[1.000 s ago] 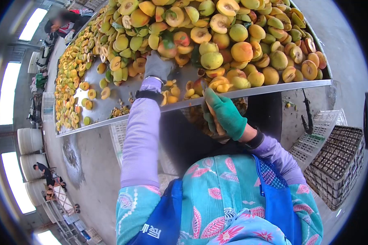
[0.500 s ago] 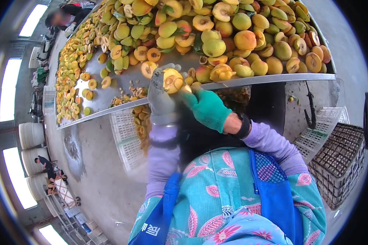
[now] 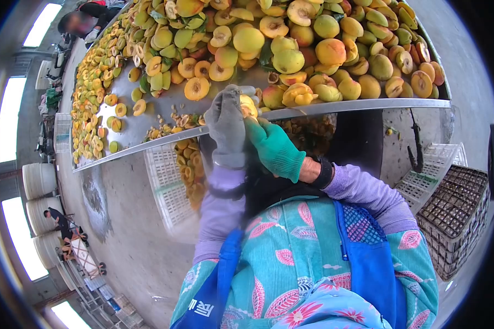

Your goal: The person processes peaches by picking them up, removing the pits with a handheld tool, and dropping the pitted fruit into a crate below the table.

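Observation:
My left hand (image 3: 226, 122), in a grey glove, is closed around a yellow fruit (image 3: 248, 106) over the front edge of the metal table (image 3: 335, 108). My right hand (image 3: 277, 149), in a green glove, is closed with its fingertips against the same fruit; what else it may hold is hidden. Behind my hands lies a heap of yellow, green and reddish fruit (image 3: 288, 61), many of them halved. One cut half (image 3: 196, 88) lies just behind my left hand, with its hollow facing up. Small pits and scraps (image 3: 187, 120) are strewn to its left.
Below the table edge are a white crate (image 3: 167, 192) and fruit (image 3: 190, 170). At the right, another white crate (image 3: 434, 172) leans by a dark stacked crate (image 3: 455, 214). A person (image 3: 93, 19) is at the far upper left; another person (image 3: 57, 218) is by a cart.
My left hand has turned and closed further over the fruit, which now shows less. A cut half beside it now rests on the table, and several fruits at the heap's near edge have shifted.

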A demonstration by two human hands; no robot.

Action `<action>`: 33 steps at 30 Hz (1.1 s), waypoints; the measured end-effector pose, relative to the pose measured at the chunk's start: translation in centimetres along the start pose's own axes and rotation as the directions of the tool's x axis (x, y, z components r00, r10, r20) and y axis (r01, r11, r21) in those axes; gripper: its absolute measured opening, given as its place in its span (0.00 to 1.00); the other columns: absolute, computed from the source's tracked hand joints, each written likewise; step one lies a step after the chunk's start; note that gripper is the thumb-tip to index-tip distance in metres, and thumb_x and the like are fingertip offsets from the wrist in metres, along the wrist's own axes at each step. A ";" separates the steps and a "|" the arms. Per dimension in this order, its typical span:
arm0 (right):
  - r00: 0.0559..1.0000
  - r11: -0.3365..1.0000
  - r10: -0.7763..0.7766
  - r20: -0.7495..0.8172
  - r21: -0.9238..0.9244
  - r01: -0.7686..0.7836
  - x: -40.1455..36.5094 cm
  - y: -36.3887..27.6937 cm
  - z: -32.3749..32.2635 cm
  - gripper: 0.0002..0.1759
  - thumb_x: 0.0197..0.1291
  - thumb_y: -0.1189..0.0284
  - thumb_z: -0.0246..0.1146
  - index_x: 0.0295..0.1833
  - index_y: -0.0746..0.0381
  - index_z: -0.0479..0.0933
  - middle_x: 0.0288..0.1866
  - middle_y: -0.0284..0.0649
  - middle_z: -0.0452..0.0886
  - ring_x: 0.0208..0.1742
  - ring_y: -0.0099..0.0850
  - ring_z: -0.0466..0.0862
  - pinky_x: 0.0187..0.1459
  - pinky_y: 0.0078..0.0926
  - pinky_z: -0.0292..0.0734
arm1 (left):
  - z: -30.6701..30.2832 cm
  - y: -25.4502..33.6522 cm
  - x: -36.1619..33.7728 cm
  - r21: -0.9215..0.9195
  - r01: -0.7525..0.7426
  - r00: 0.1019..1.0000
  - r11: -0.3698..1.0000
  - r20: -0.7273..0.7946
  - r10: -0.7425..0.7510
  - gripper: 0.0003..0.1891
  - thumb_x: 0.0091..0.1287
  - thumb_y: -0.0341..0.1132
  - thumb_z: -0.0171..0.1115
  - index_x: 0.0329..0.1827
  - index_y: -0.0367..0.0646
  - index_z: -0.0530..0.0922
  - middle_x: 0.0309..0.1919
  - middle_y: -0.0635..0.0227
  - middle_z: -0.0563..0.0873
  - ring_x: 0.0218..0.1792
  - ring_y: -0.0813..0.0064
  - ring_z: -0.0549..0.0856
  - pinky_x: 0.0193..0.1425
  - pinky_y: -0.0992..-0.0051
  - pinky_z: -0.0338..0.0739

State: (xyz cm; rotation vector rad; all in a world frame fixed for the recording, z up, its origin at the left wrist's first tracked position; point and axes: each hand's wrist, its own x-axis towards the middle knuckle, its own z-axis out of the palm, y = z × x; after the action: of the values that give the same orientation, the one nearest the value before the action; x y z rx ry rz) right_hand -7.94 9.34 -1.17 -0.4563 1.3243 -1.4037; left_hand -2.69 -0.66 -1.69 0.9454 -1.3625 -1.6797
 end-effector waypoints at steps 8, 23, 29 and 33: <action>0.907 0.828 0.239 0.345 0.416 -0.377 -0.6 -1.8 0.4 0.26 0.70 0.44 0.47 0.31 0.53 0.69 0.15 0.31 0.68 0.09 0.23 0.64 0.11 0.24 0.59 | -0.2 3.2 0.6 0.004 0.180 0.955 0.984 0.238 -0.176 0.14 0.73 0.37 0.54 0.42 0.32 0.80 0.32 0.59 0.85 0.30 0.73 0.83 0.32 0.75 0.80; 0.643 0.505 0.235 0.729 0.474 -0.721 -0.3 1.1 -4.6 0.22 0.67 0.44 0.55 0.35 0.51 0.73 0.17 0.25 0.69 0.13 0.21 0.67 0.14 0.20 0.60 | -16.9 5.0 0.2 0.673 0.144 0.973 0.726 -0.231 0.021 0.17 0.66 0.44 0.60 0.49 0.42 0.81 0.39 0.62 0.84 0.36 0.64 0.83 0.41 0.64 0.80; 0.924 0.906 0.357 0.138 0.189 -0.379 -0.8 -1.0 -3.6 0.31 0.63 0.38 0.53 0.36 0.57 0.73 0.20 0.30 0.70 0.16 0.19 0.69 0.15 0.17 0.65 | -10.6 2.9 10.6 0.975 -0.220 0.974 0.028 0.218 0.064 0.19 0.62 0.43 0.64 0.49 0.39 0.78 0.43 0.53 0.84 0.45 0.55 0.84 0.51 0.63 0.79; 0.907 0.829 0.418 -0.061 0.434 -0.353 -1.1 -4.5 -3.0 0.29 0.65 0.40 0.54 0.37 0.57 0.73 0.20 0.29 0.70 0.15 0.19 0.69 0.13 0.18 0.64 | -7.7 3.7 10.2 0.852 0.004 0.973 0.523 0.117 -0.197 0.19 0.59 0.36 0.69 0.51 0.38 0.77 0.41 0.59 0.85 0.45 0.65 0.84 0.50 0.67 0.79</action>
State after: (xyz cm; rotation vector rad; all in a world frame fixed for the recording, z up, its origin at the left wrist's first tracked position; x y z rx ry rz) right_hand -12.06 10.70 2.24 0.2069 1.1143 -1.3393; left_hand 0.17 -13.53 -0.07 1.4265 -2.4175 -1.1221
